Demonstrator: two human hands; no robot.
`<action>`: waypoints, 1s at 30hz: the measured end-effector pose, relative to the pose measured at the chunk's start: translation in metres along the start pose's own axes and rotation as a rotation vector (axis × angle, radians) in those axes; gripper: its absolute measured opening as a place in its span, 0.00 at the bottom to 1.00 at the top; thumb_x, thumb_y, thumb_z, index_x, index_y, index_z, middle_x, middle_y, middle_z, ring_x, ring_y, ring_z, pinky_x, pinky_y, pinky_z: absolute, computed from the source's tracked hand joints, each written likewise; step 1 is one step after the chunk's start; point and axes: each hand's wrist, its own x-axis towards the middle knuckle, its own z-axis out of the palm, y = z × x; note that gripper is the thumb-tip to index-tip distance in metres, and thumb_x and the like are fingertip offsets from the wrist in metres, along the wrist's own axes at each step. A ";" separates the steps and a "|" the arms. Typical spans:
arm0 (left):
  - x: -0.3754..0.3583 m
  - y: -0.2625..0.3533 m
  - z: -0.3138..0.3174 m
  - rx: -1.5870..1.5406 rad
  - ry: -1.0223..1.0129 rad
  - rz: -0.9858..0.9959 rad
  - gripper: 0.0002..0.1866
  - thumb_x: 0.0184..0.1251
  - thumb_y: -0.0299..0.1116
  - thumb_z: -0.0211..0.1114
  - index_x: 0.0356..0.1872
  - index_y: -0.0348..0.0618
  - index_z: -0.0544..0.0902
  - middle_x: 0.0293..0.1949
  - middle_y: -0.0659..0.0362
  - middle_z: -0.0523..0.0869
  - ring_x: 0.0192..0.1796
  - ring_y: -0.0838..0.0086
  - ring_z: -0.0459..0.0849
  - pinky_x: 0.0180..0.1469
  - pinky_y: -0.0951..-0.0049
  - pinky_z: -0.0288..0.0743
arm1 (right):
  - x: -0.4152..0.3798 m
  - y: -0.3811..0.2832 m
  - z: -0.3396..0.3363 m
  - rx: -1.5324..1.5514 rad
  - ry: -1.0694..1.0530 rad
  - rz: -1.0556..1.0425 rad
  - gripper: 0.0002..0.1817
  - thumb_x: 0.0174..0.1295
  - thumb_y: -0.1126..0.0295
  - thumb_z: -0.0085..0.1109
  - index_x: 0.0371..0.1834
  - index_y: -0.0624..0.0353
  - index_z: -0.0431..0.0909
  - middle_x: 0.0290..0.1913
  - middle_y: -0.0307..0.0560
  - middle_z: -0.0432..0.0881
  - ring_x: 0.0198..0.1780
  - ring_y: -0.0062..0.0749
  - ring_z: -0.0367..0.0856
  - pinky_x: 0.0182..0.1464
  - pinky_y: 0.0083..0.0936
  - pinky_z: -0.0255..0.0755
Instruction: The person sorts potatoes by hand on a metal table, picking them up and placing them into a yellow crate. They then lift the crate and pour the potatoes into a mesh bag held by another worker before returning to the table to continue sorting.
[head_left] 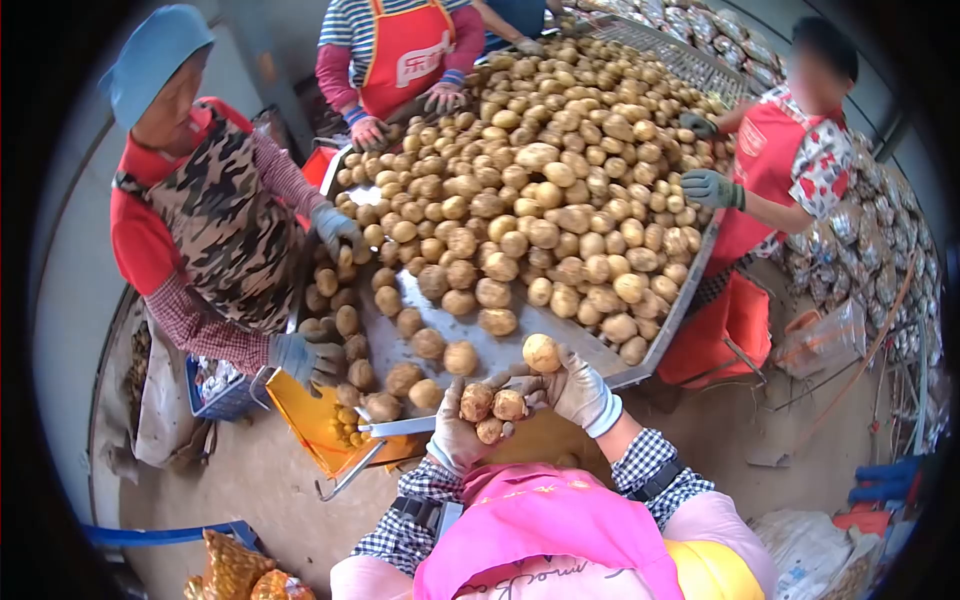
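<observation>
While the gloved left hand [455, 438] curls around rough, soil-crusted potatoes [477, 402] at lower centre, the right hand [583, 395], partly closed, grips a paler, rounded potato [541, 353]. A heaped pile [560, 200] crowds the smooth metal table [385, 345] above; co-workers' gloved hands [710, 188] flank it left and right.

A striped-sleeved person [405, 60] is cut off above the shoulders (the rightmost co-worker's face [818, 78] is blurred).
</observation>
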 end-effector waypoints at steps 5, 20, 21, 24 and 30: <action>-0.038 0.071 -0.011 0.114 -0.018 -0.011 0.48 0.64 0.72 0.52 0.73 0.42 0.62 0.67 0.45 0.71 0.57 0.48 0.78 0.44 0.59 0.78 | 0.055 0.037 0.027 0.015 0.157 0.039 0.41 0.66 0.31 0.43 0.61 0.59 0.71 0.49 0.57 0.82 0.36 0.38 0.82 0.41 0.33 0.78; -0.231 0.172 -0.073 -0.124 0.511 0.770 0.31 0.75 0.60 0.49 0.59 0.40 0.73 0.33 0.53 0.78 0.28 0.64 0.74 0.43 0.60 0.83 | 0.142 0.070 0.015 -0.165 0.511 0.243 0.36 0.62 0.27 0.45 0.39 0.53 0.75 0.28 0.39 0.78 0.23 0.27 0.75 0.22 0.18 0.61; -0.269 0.228 -0.089 0.206 0.811 1.074 0.28 0.74 0.62 0.48 0.46 0.45 0.75 0.42 0.52 0.83 0.41 0.57 0.83 0.47 0.49 0.81 | 0.143 0.071 0.027 -0.226 0.577 0.209 0.36 0.62 0.27 0.45 0.38 0.54 0.75 0.26 0.38 0.77 0.23 0.27 0.73 0.22 0.17 0.60; -0.364 0.401 0.026 0.151 0.350 1.734 0.10 0.73 0.44 0.60 0.43 0.51 0.79 0.37 0.60 0.79 0.38 0.72 0.78 0.36 0.75 0.77 | 0.144 0.076 0.020 -0.242 0.460 0.202 0.34 0.64 0.29 0.44 0.40 0.53 0.75 0.27 0.38 0.76 0.24 0.25 0.72 0.23 0.18 0.60; -0.360 0.475 -0.009 0.534 0.713 1.490 0.19 0.75 0.40 0.58 0.61 0.44 0.76 0.51 0.52 0.83 0.51 0.65 0.82 0.53 0.68 0.78 | 0.121 0.073 0.051 0.025 0.308 0.013 0.27 0.73 0.43 0.38 0.57 0.53 0.73 0.42 0.43 0.83 0.39 0.35 0.83 0.39 0.32 0.78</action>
